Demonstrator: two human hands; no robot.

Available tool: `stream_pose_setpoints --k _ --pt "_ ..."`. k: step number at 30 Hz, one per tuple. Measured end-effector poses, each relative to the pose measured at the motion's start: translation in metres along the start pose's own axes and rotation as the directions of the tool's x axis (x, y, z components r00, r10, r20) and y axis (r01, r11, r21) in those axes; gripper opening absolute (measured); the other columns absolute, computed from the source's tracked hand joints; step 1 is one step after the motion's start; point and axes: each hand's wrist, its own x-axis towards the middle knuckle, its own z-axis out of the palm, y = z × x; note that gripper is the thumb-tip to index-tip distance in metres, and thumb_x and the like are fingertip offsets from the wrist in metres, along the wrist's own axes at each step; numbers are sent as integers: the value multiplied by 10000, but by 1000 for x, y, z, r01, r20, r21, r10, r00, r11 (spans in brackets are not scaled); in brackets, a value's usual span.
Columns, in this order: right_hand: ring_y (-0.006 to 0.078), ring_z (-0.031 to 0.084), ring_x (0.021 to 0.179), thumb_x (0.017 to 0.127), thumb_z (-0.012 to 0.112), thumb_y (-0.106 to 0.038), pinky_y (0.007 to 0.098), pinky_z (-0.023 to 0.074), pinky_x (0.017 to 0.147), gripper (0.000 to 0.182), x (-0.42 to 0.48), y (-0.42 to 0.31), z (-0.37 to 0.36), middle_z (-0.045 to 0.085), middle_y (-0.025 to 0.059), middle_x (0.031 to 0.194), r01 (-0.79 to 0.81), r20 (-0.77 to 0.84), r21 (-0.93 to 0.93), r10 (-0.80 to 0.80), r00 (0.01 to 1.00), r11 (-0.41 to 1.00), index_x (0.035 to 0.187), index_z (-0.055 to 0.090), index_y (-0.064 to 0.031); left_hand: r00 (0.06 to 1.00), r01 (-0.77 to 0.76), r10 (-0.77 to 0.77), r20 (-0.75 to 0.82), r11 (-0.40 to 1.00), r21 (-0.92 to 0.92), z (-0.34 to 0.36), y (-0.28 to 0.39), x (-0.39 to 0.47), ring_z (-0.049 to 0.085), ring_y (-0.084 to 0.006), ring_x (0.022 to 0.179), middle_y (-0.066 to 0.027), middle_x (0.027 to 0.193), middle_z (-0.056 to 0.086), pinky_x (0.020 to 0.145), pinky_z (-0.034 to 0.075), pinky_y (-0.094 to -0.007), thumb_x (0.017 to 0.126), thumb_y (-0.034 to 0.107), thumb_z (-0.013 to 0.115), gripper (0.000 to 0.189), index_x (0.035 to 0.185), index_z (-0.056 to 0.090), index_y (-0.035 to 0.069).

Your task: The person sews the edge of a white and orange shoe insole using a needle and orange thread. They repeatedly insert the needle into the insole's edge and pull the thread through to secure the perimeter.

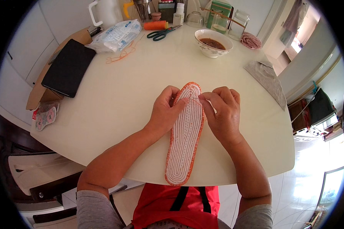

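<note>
A white corded shoe insole point(185, 137) with orange stitching round its edge lies lengthwise before me, its lower end at the near table edge. My left hand point(167, 110) grips it near the upper end, thumb on top and fingers at the left edge. At the upper right edge, the thumb and forefinger of my right hand point(223, 114) are pinched on a thin sewing needle point(194, 98), which lies across the insole towards my left thumb. Fine orange thread point(205, 117) shows beside the insole, near my right hand. How far the needle is in the cloth cannot be told.
Scissors point(160, 34), an orange thread spool point(156, 25) and a soft plastic pack point(117, 35) are at the back. A patterned bowl point(213, 53) of brown liquid stands back right, a grey cloth point(268, 80) at right. A black case point(68, 68) rests on the left.
</note>
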Motion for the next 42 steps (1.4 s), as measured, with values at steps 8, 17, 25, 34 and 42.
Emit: stream_pose_setpoints --k 8,17,25,34,42 --pt "154 514 663 677 614 -84 335 362 756 94 1 -1 1 484 12 725 74 -30 -65 -76 997 995 766 586 -99 1000 14 -12 20 990 -140 2 3 -2 504 -73 781 -25 880 548 713 439 -216 839 77 539 182 1004 508 6" --pt "151 510 647 618 582 -61 352 366 761 143 0 -4 3 476 15 714 180 -50 -186 -192 980 966 757 552 -78 1000 23 -20 21 987 -158 3 5 -4 511 -66 765 -23 870 558 695 446 -207 839 60 535 175 1004 524 2" --pt "158 512 636 609 560 -68 356 370 766 129 -2 -5 5 478 30 717 216 -41 -227 -231 972 950 736 537 -67 1000 9 -5 22 981 -194 5 4 -6 514 -67 775 -27 871 565 706 446 -207 839 47 530 174 1006 524 0" --pt "161 516 629 631 558 -93 377 359 833 97 -4 -5 13 486 33 724 248 38 -243 -246 969 938 721 528 -73 999 42 -40 22 993 -112 8 3 -8 524 -70 780 -33 887 573 702 452 -214 844 50 520 163 999 525 -2" --pt "154 549 767 717 637 -160 413 293 916 127 7 -10 -12 550 22 790 -54 100 25 52 994 998 812 579 -99 995 61 -75 -58 974 -216 4 7 -3 516 -73 747 -30 858 567 675 456 -221 837 65 534 165 990 529 4"
